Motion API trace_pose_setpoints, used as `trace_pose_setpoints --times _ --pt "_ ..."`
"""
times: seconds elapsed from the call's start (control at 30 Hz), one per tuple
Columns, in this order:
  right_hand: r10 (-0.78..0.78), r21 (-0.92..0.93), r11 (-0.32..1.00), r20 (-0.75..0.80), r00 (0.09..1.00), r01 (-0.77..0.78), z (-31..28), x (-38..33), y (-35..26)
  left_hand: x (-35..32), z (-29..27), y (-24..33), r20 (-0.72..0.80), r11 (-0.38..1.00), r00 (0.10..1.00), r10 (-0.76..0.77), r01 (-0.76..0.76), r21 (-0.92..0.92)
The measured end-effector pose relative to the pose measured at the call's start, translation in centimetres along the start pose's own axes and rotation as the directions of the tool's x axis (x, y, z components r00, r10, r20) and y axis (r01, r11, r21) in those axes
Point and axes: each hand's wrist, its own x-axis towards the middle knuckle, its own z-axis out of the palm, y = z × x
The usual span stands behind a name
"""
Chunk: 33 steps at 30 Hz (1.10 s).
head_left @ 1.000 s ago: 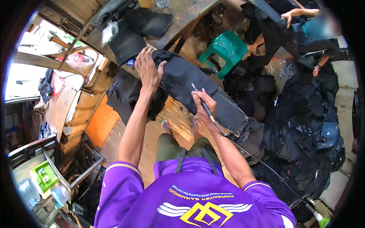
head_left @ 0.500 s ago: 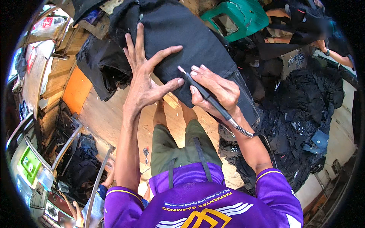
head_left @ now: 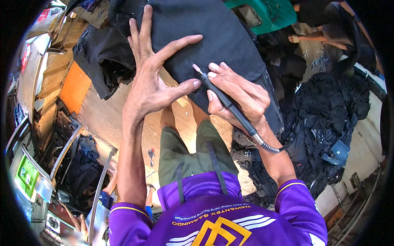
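A dark denim garment piece (head_left: 197,28) lies over a board in front of me, its edge running down to the right. My left hand (head_left: 154,74) rests on its left part, fingers spread wide and thumb pointing right. My right hand (head_left: 242,88) grips a slim black rotary tool handpiece (head_left: 225,99) like a pen. A small pale pink tip sticks out of it, at the cloth just above my left thumb; whether it touches I cannot tell. From its rear a coiled metal sleeve runs along my right forearm.
Heaped dark garments (head_left: 320,127) lie to the right, with a blue piece (head_left: 338,151) among them. A green plastic stool (head_left: 277,14) stands beyond the board. Another person's foot (head_left: 293,38) shows at the upper right. More dark cloth (head_left: 102,57) hangs at left, near an orange panel (head_left: 75,88).
The view has shifted slightly. My left index finger has spread farther from the thumb. The tool's tip stays near the thumb. The other person's hand at the upper right has left its place.
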Motion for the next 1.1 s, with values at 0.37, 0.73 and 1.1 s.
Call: trace_pose_setpoints --times 0.37,0.73,1.1 --pt "0.059 0.008 0.998 -0.005 0.998 -0.059 -0.8 -2.0 -0.2 0.2 -0.1 -0.4 0.002 0.999 1.0 0.025 -0.025 0.047" --pt "0.071 0.018 0.997 0.038 0.997 -0.072 -1.6 -3.0 -0.3 0.1 0.3 -0.1 0.004 0.999 1.0 0.017 -0.018 0.031" --pt "0.106 0.038 0.993 0.069 0.992 -0.109 -2.9 -3.9 -0.7 -0.2 0.3 -0.5 0.018 1.0 1.0 0.005 -0.005 0.017"
